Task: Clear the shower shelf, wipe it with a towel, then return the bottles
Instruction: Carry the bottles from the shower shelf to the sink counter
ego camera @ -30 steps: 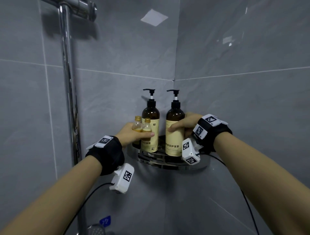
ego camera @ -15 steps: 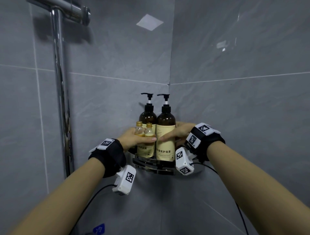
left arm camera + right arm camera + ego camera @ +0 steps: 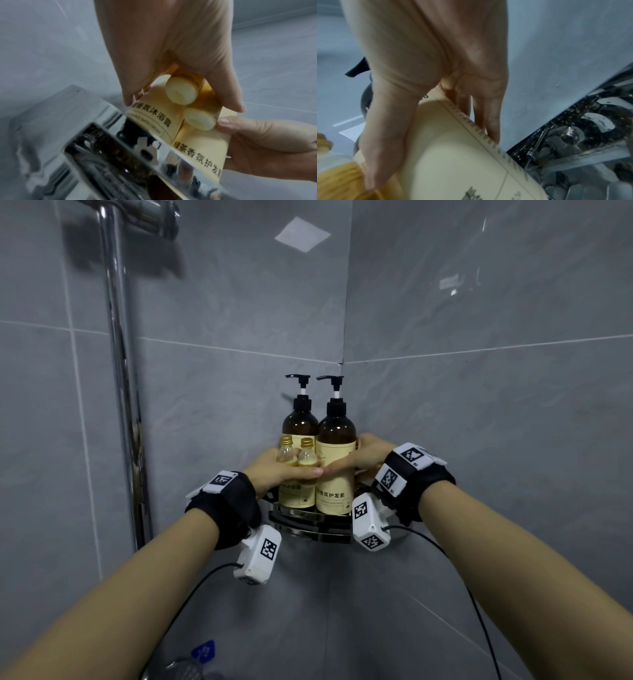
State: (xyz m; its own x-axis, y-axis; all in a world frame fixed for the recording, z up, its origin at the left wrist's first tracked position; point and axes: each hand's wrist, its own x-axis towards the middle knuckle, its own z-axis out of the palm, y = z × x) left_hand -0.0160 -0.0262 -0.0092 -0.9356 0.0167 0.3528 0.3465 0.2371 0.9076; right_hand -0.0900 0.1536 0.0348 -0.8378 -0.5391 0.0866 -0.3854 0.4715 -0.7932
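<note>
Two tall brown pump bottles with cream labels stand on the chrome corner shelf (image 3: 308,529): the left pump bottle (image 3: 299,426) and the right pump bottle (image 3: 336,436). My left hand (image 3: 284,470) grips two small gold-capped bottles (image 3: 295,455) of yellow liquid in front of the left one; their round bases (image 3: 181,92) show in the left wrist view, off the shelf rim (image 3: 140,136). My right hand (image 3: 363,457) wraps the right pump bottle's label (image 3: 457,155), thumb in front and fingers (image 3: 491,121) behind. The thumbs of both hands nearly meet.
The shelf sits in a corner of grey tiled walls (image 3: 479,405). A chrome shower riser pipe (image 3: 123,371) runs up the left wall. Cables hang from both wrist cameras. A blue tag (image 3: 204,651) and a metal fitting show at the bottom edge.
Both hands keep their grips on the bottles. The small bottles and the right pump bottle have drawn closer together, and the view has shifted slightly; the pump bottles still stand on the shelf.
</note>
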